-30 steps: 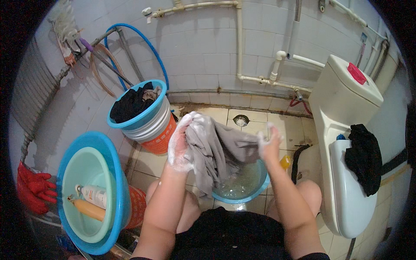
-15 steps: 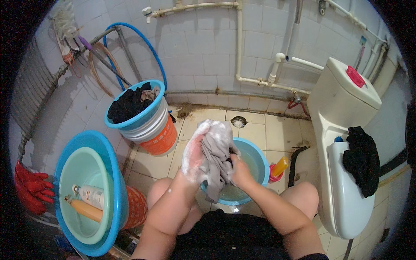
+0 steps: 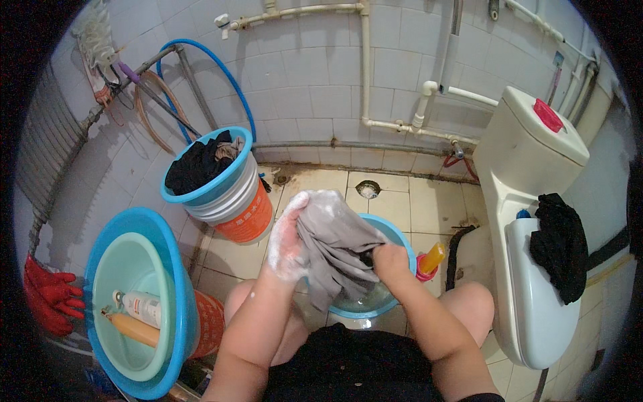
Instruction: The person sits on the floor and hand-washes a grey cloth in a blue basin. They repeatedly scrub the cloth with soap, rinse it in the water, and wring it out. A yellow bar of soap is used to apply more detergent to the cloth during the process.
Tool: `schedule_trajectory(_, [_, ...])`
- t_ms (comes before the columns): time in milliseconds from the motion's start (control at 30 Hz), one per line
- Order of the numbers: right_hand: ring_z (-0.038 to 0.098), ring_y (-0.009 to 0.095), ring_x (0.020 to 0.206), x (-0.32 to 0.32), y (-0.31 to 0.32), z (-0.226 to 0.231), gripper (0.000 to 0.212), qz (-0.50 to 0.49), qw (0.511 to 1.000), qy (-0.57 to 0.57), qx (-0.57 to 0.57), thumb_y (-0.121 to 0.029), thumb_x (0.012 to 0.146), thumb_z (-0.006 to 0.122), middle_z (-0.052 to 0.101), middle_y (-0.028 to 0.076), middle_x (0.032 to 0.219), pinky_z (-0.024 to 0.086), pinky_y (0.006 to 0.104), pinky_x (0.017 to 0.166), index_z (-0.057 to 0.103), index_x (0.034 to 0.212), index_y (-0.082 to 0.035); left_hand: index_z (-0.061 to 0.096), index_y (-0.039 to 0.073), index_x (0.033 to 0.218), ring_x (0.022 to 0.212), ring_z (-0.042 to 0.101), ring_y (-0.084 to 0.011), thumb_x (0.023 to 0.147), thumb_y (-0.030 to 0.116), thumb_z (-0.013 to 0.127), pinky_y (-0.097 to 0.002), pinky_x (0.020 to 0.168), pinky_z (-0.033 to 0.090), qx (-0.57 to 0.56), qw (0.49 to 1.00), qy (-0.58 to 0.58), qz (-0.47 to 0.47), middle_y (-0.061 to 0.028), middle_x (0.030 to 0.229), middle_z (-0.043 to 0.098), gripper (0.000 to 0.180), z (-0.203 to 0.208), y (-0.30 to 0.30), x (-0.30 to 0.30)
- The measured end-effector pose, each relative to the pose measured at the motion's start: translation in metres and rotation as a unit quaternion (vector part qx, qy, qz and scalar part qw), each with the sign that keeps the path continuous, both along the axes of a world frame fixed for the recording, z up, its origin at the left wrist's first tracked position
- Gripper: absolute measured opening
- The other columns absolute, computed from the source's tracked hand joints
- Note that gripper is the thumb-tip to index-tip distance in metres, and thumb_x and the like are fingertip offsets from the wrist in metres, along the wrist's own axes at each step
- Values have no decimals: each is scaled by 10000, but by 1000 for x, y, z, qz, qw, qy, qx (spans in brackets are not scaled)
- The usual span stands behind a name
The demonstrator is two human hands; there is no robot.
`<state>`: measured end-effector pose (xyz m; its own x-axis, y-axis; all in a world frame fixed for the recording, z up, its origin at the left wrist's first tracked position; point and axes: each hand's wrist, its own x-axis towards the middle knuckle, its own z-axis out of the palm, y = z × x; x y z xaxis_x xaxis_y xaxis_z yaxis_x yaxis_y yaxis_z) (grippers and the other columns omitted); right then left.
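A wet grey cloth (image 3: 338,231) with soap suds along its upper edge is stretched between my hands. My left hand (image 3: 288,241), coated in white foam, grips its left side; the cloth covers some of those fingers. On the other side my right hand (image 3: 392,261) is closed in a fist around a bunched part of the cloth, with something dark showing beside the fingers. Underneath, partly hidden by the cloth, a light blue basin (image 3: 404,242) of cloudy water stands on the tiled floor between my knees.
Left, a blue basin of dark clothes (image 3: 199,166) tops a white-and-orange bucket (image 3: 244,213). Nearer, nested basins (image 3: 94,268) hold bottles (image 3: 144,307); red gloves (image 3: 53,295) hang alongside. A yellow-handled object (image 3: 432,260) stands right of the water basin. Black cloth (image 3: 558,248) lies on the toilet (image 3: 536,321).
My right hand has moved right and closed tighter on the cloth, while my left has shifted slightly left. The cloth, bunched before, is now spread wider between them.
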<state>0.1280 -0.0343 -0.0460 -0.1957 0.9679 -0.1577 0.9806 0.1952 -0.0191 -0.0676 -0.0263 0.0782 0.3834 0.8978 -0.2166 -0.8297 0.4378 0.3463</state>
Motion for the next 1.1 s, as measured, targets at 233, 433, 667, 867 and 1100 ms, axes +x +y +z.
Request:
schedule_trajectory(233, [590,271,905,0,14,4,334,-115,849,505,101,-229,762,638,602,176,940,459,362,791,551,998,-10,558,21,1032,960,565,-261,872,276,480,-410,904,418,30,999,-28,-25,-119,1016,607,311,6,-5,5])
schedule_trajectory(433, [561,206,914,0,34,0,309,-198,412,889,-39,-43,771,557,562,82,1014,452,357,831,484,1070,-53,546,7,1053,967,565,-261,876,267,472,-395,914,415,25,999,-20,-24,-125,1033,601,324,2,-2,7])
schedule_trajectory(667, [554,198,889,22,22,66,264,-221,412,872,-146,-135,759,622,580,66,955,441,353,799,526,996,-70,567,17,1033,966,561,-292,868,292,471,-440,919,404,5,1000,-7,-5,-144,1019,605,335,0,11,-4])
schedule_trajectory(867, [567,192,887,81,21,100,206,-189,354,915,-35,-163,802,623,604,61,913,459,332,815,568,954,-35,574,-7,989,902,590,-248,846,215,567,-365,822,467,61,983,174,-8,-135,988,612,264,-17,19,-10])
schedule_trajectory(1100, [560,165,869,56,15,102,244,-142,372,917,-32,-94,833,568,582,54,950,462,300,766,520,1068,-55,588,30,927,828,601,-313,764,358,640,-370,725,470,294,580,760,-21,-154,854,621,371,-22,16,6])
